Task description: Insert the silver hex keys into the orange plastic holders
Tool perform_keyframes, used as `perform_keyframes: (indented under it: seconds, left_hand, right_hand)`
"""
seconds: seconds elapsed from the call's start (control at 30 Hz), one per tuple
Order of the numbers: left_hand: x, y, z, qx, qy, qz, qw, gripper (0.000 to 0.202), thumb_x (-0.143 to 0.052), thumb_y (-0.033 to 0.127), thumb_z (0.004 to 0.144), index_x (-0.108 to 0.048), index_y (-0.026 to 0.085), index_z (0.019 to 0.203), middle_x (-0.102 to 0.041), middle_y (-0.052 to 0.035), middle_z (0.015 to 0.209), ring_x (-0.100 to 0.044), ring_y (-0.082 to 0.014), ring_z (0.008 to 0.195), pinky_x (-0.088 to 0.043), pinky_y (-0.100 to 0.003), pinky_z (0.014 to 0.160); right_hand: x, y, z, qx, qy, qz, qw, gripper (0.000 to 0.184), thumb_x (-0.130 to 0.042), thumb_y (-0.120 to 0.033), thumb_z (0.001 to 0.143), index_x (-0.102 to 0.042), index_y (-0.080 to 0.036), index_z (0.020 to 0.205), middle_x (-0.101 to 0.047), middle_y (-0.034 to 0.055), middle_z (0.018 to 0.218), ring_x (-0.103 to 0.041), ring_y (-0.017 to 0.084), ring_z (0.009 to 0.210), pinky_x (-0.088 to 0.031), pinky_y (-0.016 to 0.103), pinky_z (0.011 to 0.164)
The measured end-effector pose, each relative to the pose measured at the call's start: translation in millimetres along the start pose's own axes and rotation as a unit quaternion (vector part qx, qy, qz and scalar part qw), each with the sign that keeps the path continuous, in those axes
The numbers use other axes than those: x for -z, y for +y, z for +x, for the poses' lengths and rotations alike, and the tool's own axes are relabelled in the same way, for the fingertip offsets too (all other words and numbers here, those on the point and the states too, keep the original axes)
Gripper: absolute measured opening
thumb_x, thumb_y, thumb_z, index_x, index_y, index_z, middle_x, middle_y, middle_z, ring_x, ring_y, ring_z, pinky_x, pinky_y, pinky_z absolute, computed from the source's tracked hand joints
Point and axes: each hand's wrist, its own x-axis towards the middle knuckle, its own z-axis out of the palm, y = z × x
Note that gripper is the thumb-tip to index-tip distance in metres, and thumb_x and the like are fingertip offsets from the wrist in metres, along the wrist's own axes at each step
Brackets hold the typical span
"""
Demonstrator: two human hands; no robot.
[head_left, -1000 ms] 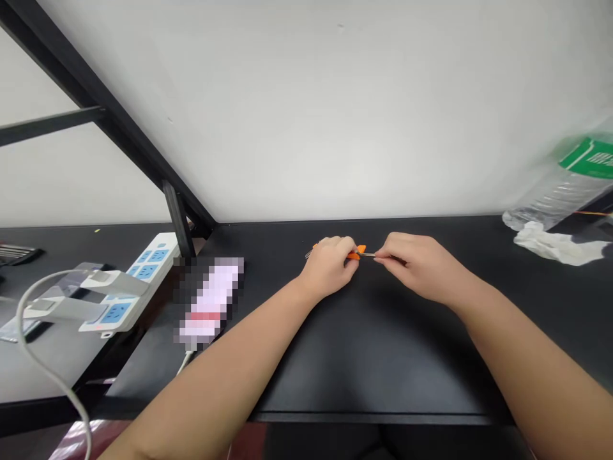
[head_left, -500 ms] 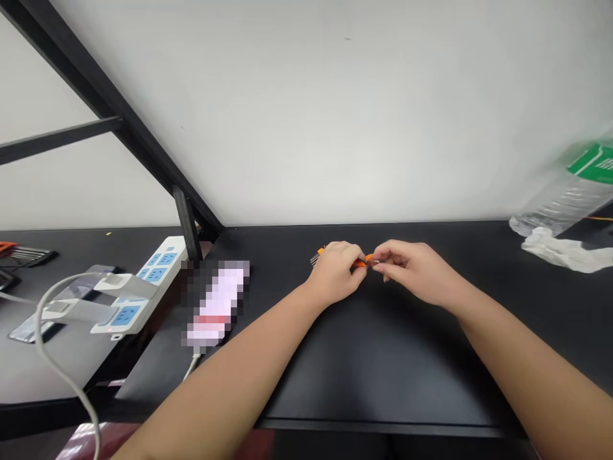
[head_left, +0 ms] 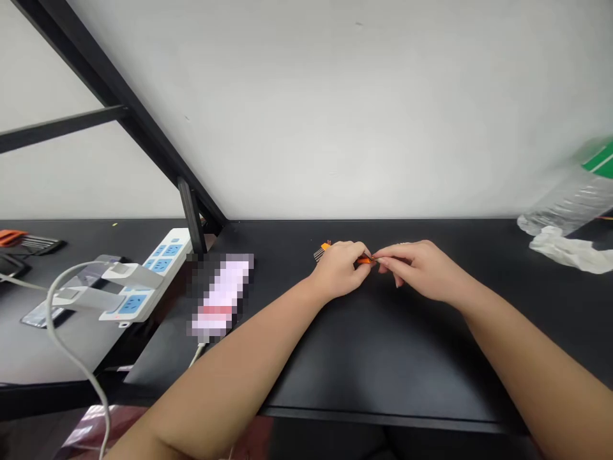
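My left hand (head_left: 339,269) is closed around a small orange holder (head_left: 364,259) with thin metal rods; the rod ends stick out behind the hand (head_left: 318,253). It rests on the black desk (head_left: 373,345) near the wall. My right hand (head_left: 417,268) meets it from the right, fingertips pinched on a thin metal piece at the orange holder. The two hands touch at the fingertips.
A white power strip (head_left: 143,281) with blue sockets and a white cable (head_left: 67,345) lie at left, beside a blurred phone-like object (head_left: 221,295). A black frame post (head_left: 191,217) stands behind it. A plastic bottle (head_left: 569,195) and crumpled tissue (head_left: 569,249) sit at right.
My right hand has moved left, closing the gap until its fingertips meet my left hand at the orange holder. The view has shifted slightly.
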Motion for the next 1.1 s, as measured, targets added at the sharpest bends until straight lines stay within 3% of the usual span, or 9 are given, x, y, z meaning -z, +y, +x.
perform_keyframes:
  seconds: [0.27, 0.43, 0.6, 0.77, 0.97, 1.1]
  left_hand:
    - [-1.2, -2, -1, -0.020, 0.000, 0.010, 1.000, 0.008, -0.062, 0.014, 0.086, -0.066, 0.020, 0.086, -0.071, 0.0024, 0.079, -0.063, -0.0138, 0.074, -0.048, -0.028, 0.075]
    - [1.1, 1, -1, -0.009, 0.011, 0.016, 1.000, 0.007, -0.064, 0.015, 0.085, -0.067, 0.021, 0.086, -0.072, 0.0020, 0.080, -0.064, -0.0137, 0.072, -0.048, -0.027, 0.072]
    - [3.5, 5, 0, 0.016, -0.029, 0.006, 0.999, 0.012, -0.060, 0.015, 0.089, -0.068, 0.021, 0.084, -0.073, 0.0013, 0.085, -0.066, -0.0141, 0.079, -0.046, -0.027, 0.070]
    - [0.8, 0, 0, 0.010, -0.035, 0.011, 0.999, 0.012, -0.060, 0.014, 0.089, -0.068, 0.021, 0.084, -0.074, 0.0021, 0.085, -0.067, -0.0135, 0.080, -0.044, -0.026, 0.069]
    - [0.4, -3, 0, 0.032, -0.045, -0.037, 0.998, 0.015, -0.058, 0.021, 0.095, -0.072, 0.023, 0.091, -0.075, 0.0035, 0.088, -0.068, -0.0110, 0.077, -0.046, -0.024, 0.070]
    - [1.0, -1, -1, 0.040, -0.042, -0.054, 0.997, 0.017, -0.057, 0.021, 0.096, -0.073, 0.024, 0.091, -0.076, 0.0043, 0.091, -0.067, -0.0088, 0.073, -0.046, -0.022, 0.067]
  right_hand:
    - [-18, 2, 7, -0.023, -0.010, 0.080, 0.997, 0.021, -0.052, -0.044, 0.100, -0.057, -0.023, 0.098, -0.069, -0.0044, 0.081, -0.060, 0.010, 0.057, -0.048, 0.026, 0.063]
    - [-13, 3, 7, -0.001, 0.029, -0.009, 1.000, 0.027, -0.051, -0.048, 0.100, -0.061, -0.023, 0.096, -0.067, -0.0023, 0.076, -0.059, 0.012, 0.061, -0.042, 0.026, 0.062]
    - [10, 24, 9, -0.035, 0.102, -0.156, 0.982, 0.030, -0.052, -0.044, 0.098, -0.069, -0.021, 0.092, -0.070, 0.0038, 0.083, -0.061, 0.017, 0.072, -0.040, 0.029, 0.065]
    - [27, 52, 13, -0.138, 0.038, -0.282, 0.949, 0.022, -0.056, -0.031, 0.091, -0.075, -0.022, 0.099, -0.071, 0.0061, 0.101, -0.063, 0.021, 0.087, -0.041, 0.030, 0.068]
    - [29, 61, 17, -0.188, 0.010, -0.302, 0.935, 0.023, -0.055, -0.028, 0.090, -0.074, -0.026, 0.103, -0.071, 0.0044, 0.107, -0.063, 0.021, 0.089, -0.039, 0.030, 0.063]
    - [28, 64, 19, -0.203, -0.001, -0.300, 0.932, 0.020, -0.055, -0.022, 0.087, -0.073, -0.024, 0.097, -0.071, 0.0048, 0.105, -0.063, 0.020, 0.087, -0.039, 0.029, 0.064]
